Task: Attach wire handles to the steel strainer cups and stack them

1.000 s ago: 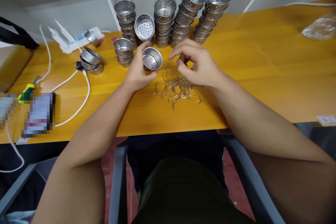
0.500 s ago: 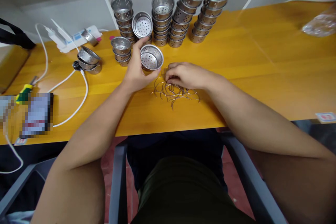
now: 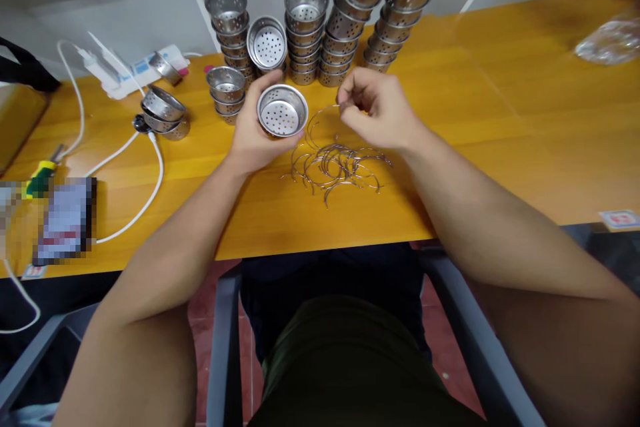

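My left hand (image 3: 253, 127) is wrapped round a perforated metal cup (image 3: 283, 112), whose open top faces me. To the right of it, my right hand (image 3: 375, 107) pinches one end of a thin curved wire ring (image 3: 320, 110) between thumb and fingers. The ring bows down to the left, toward the cup but apart from it as far as I can see. Below both hands a tangled pile of curved wires (image 3: 340, 163) lies on the wooden table (image 3: 500, 147).
Several stacks of perforated cups (image 3: 306, 33) stand along the back. At left are a small pile of cups (image 3: 163, 113), a power strip (image 3: 145, 70), white cables, a yellow-green screwdriver (image 3: 43, 180) and a blurred-out object (image 3: 67, 220). A clear plastic bag (image 3: 610, 40) lies far right.
My right hand has risen from the wire pile, up and to the right, bringing a wire ring with it. The cup in my left hand has tilted slightly and shifted a little left.
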Motion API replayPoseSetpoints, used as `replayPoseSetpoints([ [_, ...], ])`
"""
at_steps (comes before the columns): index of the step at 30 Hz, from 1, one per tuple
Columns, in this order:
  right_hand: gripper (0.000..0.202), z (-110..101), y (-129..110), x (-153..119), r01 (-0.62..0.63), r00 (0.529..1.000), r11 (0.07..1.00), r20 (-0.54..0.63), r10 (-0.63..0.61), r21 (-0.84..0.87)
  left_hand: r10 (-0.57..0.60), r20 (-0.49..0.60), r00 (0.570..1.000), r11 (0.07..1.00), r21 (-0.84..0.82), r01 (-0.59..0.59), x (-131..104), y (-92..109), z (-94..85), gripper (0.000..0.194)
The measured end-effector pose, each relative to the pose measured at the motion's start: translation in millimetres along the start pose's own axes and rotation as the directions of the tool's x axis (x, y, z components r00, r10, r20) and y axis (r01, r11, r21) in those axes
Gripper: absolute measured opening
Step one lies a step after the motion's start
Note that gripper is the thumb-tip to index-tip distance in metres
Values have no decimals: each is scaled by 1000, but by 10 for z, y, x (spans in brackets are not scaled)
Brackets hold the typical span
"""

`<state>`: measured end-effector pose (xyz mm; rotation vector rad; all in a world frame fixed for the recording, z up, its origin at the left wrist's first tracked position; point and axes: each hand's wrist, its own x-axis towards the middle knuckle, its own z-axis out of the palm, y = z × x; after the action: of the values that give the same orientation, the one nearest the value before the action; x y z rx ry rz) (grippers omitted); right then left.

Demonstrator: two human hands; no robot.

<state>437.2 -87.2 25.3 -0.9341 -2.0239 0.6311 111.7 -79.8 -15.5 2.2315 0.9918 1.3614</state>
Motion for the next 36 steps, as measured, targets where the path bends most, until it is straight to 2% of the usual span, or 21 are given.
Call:
replayPoseSetpoints([
  [4,49,27,57,83,-41,984,998,-172,49,49,42,45,998,998,41,-44,-16,103,-11,106],
  [7,65,60,-12,106,-43,975,988,-210,74,150,59,96,994,996,60,-65,-11,144,6,107],
  [10,74,117,-107,83,-73,983,970,-148,109,232,56,149,987,997,41,-62,-11,146,31,111],
  [14,68,174,-92,51,-97,988,966,-95,123,238,38,183,982,999,-31,-33,-48,115,55,114],
  [17,55,150,14,40,-39,997,988,-53,47,147,6,173,985,998,-62,5,-81,127,63,113],
  [22,34,50,36,-10,106,988,992,119,-98,-67,2,219,976,996,-87,17,-99,241,71,107],
  [25,37,62,-67,-35,83,990,995,121,-77,-53,21,256,967,997,-83,0,-96,298,73,103],
  [29,47,173,-135,-43,20,990,997,136,-31,78,20,273,962,997,-80,2,-94,334,69,98],
  [32,49,232,-71,-36,2,991,986,134,-24,165,9,289,957,995,-93,19,-97,321,73,97],
  [36,37,155,140,8,-3,991,997,132,-7,74,32,222,974,997,-71,-17,-102,176,95,107],
])
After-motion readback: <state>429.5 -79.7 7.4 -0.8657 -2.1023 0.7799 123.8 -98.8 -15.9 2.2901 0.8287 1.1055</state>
